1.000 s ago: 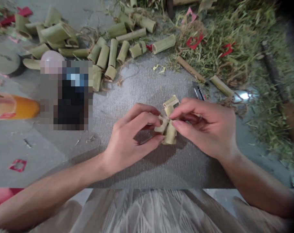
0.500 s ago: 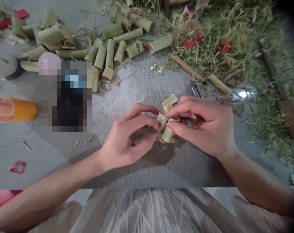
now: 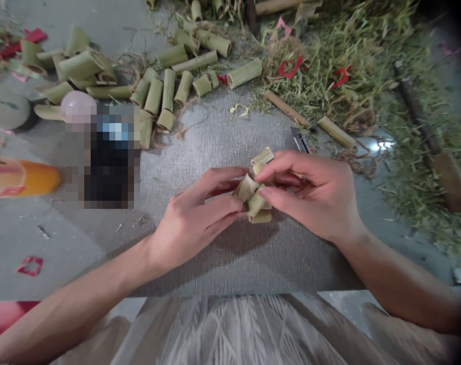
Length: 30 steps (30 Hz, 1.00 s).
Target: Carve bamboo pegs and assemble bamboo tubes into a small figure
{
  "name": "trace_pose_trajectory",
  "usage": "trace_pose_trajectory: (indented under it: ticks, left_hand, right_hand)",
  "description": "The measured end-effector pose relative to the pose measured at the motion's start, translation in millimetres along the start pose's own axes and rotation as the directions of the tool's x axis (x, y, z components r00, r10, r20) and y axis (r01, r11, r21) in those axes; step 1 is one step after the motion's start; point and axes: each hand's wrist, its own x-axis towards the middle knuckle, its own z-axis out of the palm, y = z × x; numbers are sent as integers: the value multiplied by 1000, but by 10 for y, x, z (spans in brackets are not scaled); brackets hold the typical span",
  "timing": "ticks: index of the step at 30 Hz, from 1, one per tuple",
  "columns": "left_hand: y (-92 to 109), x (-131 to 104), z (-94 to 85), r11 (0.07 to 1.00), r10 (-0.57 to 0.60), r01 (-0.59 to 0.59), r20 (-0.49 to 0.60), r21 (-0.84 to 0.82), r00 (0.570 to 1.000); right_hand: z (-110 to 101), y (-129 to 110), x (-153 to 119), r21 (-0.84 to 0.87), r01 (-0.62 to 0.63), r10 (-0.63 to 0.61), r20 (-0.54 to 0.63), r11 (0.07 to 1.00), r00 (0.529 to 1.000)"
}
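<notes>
Between my hands is a small cluster of cut bamboo pieces, above the grey textured table (image 3: 215, 276). My left hand (image 3: 200, 218) has its fingers closed on the left side of a pale, curved bamboo piece (image 3: 246, 187). From the right, the thumb and forefinger of my right hand (image 3: 310, 192) pinch the greener bamboo piece (image 3: 256, 203) beside it. One short bamboo piece (image 3: 262, 156) shows at the top of the cluster and another bamboo piece (image 3: 259, 217) lies at its bottom. My right hand's other fingers are curled and partly hidden.
Several cut bamboo tubes (image 3: 154, 95) lie across the back. A box cutter (image 3: 300, 139) rests beyond my right hand. Shredded grass (image 3: 352, 45), a wooden-handled tool (image 3: 451, 180) and a twine tangle (image 3: 359, 159) are at right. An orange bottle (image 3: 36, 176) lies at left.
My left fingers have closed in on the pale bamboo piece, which now tilts further left. My right hand keeps its pinch. The whole view has shifted slightly.
</notes>
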Motion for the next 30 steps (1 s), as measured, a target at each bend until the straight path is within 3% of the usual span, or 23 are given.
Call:
trace_pose_trajectory:
  ticks: [8, 14, 18, 26, 30]
  left_hand:
    - [25, 89, -143, 995, -80, 76, -62, -67, 995]
    - [15, 74, -133, 987, -147, 140, -91, -74, 985]
    - [43, 75, -143, 986, -162, 155, -125, -66, 979]
    - [26, 81, -99, 883, -325, 236, -166, -406, 931]
    - [-46, 48, -81, 836, -383, 262, -171, -482, 908]
  right_hand:
    - [-28, 47, -18, 320, -51, 19, 103, 946, 994]
    - [-19, 35, 12, 288, 42, -77, 111, 957, 991]
    - [-1, 17, 6, 267, 41, -62, 70, 963, 996]
    - [-3, -27, 15, 359, -9, -23, 87, 933, 996]
    - [15, -1, 14, 437, -32, -19, 113, 899, 993]
